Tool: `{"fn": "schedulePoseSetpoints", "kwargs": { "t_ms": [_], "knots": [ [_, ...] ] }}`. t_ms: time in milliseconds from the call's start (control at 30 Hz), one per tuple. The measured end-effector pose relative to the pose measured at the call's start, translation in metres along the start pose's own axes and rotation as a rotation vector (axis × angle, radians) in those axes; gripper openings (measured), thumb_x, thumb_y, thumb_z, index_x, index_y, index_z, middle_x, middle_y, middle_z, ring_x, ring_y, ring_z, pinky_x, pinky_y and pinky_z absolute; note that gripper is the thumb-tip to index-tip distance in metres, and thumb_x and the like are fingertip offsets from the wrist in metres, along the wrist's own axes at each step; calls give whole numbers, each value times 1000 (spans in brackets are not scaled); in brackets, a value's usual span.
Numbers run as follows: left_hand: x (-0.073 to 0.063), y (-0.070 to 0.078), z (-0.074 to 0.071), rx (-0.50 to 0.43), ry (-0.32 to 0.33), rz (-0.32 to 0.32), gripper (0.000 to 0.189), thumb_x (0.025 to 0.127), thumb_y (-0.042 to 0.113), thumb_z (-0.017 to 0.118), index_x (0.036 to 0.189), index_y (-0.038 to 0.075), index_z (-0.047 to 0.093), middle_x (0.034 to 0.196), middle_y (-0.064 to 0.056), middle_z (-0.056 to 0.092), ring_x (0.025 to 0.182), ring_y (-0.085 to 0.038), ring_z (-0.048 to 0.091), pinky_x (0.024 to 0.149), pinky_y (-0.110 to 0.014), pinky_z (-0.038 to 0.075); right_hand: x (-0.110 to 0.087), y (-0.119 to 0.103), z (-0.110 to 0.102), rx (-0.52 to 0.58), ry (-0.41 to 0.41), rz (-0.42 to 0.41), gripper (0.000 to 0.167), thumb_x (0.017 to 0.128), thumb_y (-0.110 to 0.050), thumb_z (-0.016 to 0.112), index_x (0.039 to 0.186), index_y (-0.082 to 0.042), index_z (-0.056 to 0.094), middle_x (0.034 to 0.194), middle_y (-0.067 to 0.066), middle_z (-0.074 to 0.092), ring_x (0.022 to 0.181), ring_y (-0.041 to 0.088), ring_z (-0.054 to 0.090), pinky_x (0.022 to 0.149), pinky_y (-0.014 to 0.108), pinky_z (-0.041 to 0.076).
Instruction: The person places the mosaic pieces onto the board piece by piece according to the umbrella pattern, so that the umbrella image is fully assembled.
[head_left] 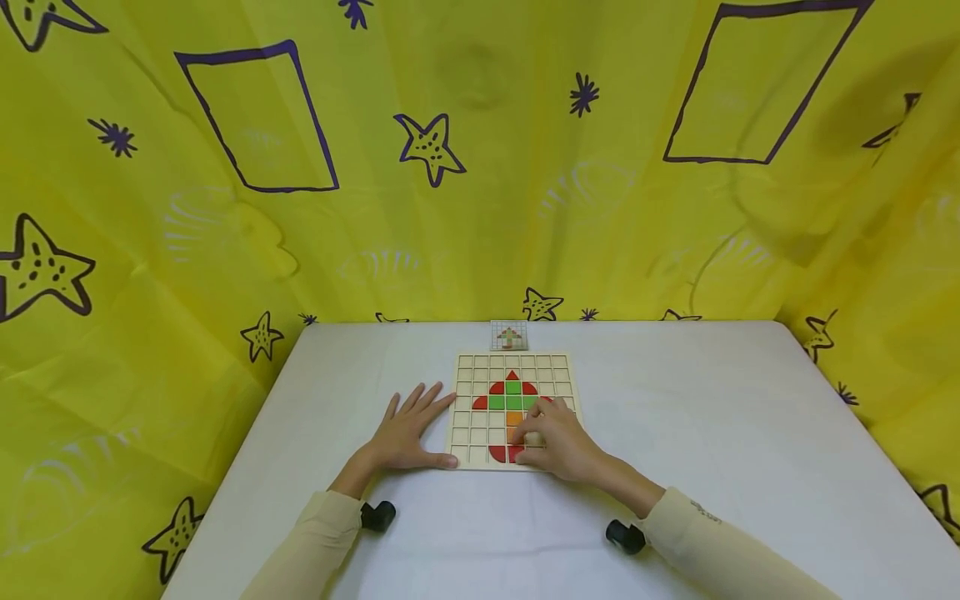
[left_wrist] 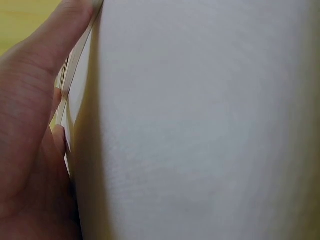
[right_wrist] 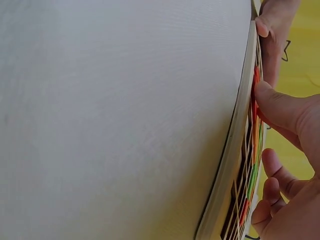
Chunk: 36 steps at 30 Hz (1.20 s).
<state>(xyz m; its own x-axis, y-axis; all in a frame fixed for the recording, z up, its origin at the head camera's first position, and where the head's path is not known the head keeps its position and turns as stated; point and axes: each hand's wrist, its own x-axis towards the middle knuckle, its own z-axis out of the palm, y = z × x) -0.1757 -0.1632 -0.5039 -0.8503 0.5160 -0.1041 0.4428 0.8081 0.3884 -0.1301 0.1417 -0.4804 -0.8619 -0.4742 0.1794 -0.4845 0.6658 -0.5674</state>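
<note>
A pale wooden grid board [head_left: 461, 434] lies on the table with coloured tiles set in its squares. My left hand [head_left: 405, 433] has its fingers spread, thumb and fingertips at the board's left edge. Over the lower right of the board, my right hand [head_left: 562, 442] pinches a red tile [head_left: 514, 455] in the bottom row between thumb and index finger. Left of it sits a red rounded tile [head_left: 497, 454]. Higher up are an orange tile [head_left: 514, 419], several green tiles [head_left: 513, 387] and a red triangle [head_left: 512, 375]. In the right wrist view the thumb [right_wrist: 270, 95] presses at red.
A small pattern card [head_left: 509, 336] with a similar coloured figure lies just behind the board. The white table [head_left: 675, 400] is enclosed by a yellow curtain [head_left: 480, 233] with drawn stars. Black wrist cameras [head_left: 625, 537] hang by both sleeves.
</note>
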Motion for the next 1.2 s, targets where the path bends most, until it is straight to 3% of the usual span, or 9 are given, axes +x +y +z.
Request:
{"fn": "schedulePoseSetpoints", "kwargs": {
  "t_ms": [433,600,733,800,900,1067,1200],
  "knots": [
    [-2,3,1,-10,5,12,109,76,70,77,164,28,29,172,-5,14,158,-36,3,120,-68,-4,-4,-1,2,6,10,-6,13,79,-15,88,86,-21,79,95,-2,58,93,19,40,77,36,35],
    [-4,3,0,-14,-7,27,108,78,69,76,164,26,28,172,-6,14,158,-37,3,120,-69,-4,-5,-1,-2,7,-7,-28,14,80,-18,87,92,-20,79,98,-1,59,94,19,41,78,36,36],
    [-8,3,-7,-111,-30,19,106,83,64,75,166,23,23,172,-8,13,158,-37,3,120,-68,-6,-3,0,-11,16,-24,-23,39,84,-28,86,119,-17,75,114,4,61,106,24,47,86,41,43],
    [-9,3,-13,-191,-23,11,104,87,58,74,166,22,17,172,-9,11,158,-38,2,120,-68,-6,-1,1,-20,61,-20,-9,58,85,-32,85,137,-14,65,130,9,58,118,30,47,95,49,47],
    [-12,2,-26,-331,16,-11,101,93,48,73,167,24,9,173,-6,7,158,-36,3,121,-67,-2,2,4,-34,145,-2,10,79,88,-36,83,154,-15,45,154,15,44,140,39,38,107,65,40],
    [-20,-7,-50,-550,119,-17,100,96,40,71,166,32,1,173,-2,1,157,-40,6,118,-72,11,5,8,-55,250,37,30,93,90,-38,80,163,-19,25,167,13,26,152,42,23,113,75,25],
    [-30,-19,-59,-601,160,-26,98,97,44,69,166,35,0,173,-2,-2,156,-43,2,114,-77,12,2,14,-64,282,65,53,93,93,-37,77,165,-22,20,169,12,22,154,41,19,114,75,22]
  ]
}}
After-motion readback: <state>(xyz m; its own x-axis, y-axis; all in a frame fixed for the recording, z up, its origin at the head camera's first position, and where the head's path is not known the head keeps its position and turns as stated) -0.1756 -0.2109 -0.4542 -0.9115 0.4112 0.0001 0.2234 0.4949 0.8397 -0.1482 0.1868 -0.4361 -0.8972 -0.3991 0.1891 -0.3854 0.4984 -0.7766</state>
